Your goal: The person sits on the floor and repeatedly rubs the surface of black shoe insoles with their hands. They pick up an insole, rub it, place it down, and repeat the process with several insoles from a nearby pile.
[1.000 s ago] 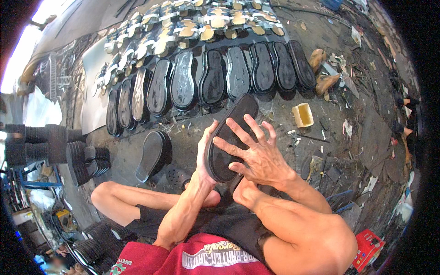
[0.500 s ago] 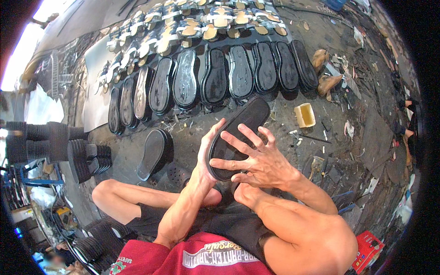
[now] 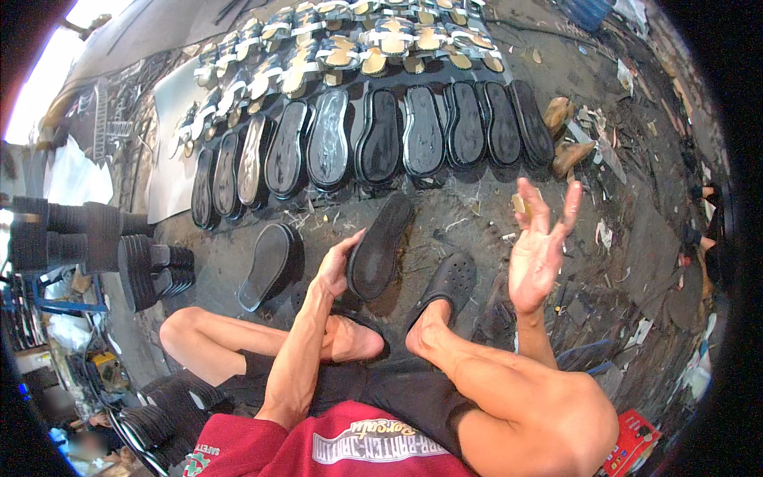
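My left hand (image 3: 335, 269) grips the left edge of a black shoe sole (image 3: 381, 248), which stands tilted in front of my feet. Its fingers run behind the sole, so their tips are partly hidden. Off to the right, my right hand (image 3: 539, 250) is raised with fingers spread and palm showing, holding nothing. Behind those fingers, a small yellowish container (image 3: 520, 203) is mostly covered. Another black sole (image 3: 269, 266) rests on the ground to the left of my left hand. Beyond both hands stretches a row of black soles (image 3: 377, 137), several with a wet-looking shine.
Rows of sandal uppers with tan insoles (image 3: 342, 52) lie at the far side. Stacked black soles (image 3: 67, 238) stand at the left. Tan foot-shaped blocks (image 3: 570, 157) and scraps sit at the right. A black clog (image 3: 449, 285) is on my right foot.
My right hand has come off the sole and swung right, turning palm up. The sole in my left hand has shifted slightly and stands more upright. The head view has tilted a little.
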Demonstrator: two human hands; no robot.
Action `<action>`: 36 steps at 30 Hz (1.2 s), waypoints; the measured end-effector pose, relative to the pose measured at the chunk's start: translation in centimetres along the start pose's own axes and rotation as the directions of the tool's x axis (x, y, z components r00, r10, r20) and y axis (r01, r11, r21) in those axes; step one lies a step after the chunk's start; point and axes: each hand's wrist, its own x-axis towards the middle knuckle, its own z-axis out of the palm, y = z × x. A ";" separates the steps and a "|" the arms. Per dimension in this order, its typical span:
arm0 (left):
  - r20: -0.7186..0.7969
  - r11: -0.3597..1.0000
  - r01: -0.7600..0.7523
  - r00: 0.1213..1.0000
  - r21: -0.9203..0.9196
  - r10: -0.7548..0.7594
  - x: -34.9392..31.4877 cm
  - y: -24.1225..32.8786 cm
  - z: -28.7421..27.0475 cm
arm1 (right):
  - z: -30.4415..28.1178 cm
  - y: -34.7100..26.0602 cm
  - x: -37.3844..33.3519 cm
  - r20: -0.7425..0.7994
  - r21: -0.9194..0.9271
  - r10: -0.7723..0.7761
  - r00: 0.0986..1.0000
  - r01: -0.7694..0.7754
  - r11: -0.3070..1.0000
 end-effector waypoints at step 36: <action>0.926 -0.205 -0.979 -0.060 0.018 0.372 -13.4 7.0 36.8 | -0.4 -2.5 1.1 -0.156 -0.240 -0.242 0.958 0.201 0.950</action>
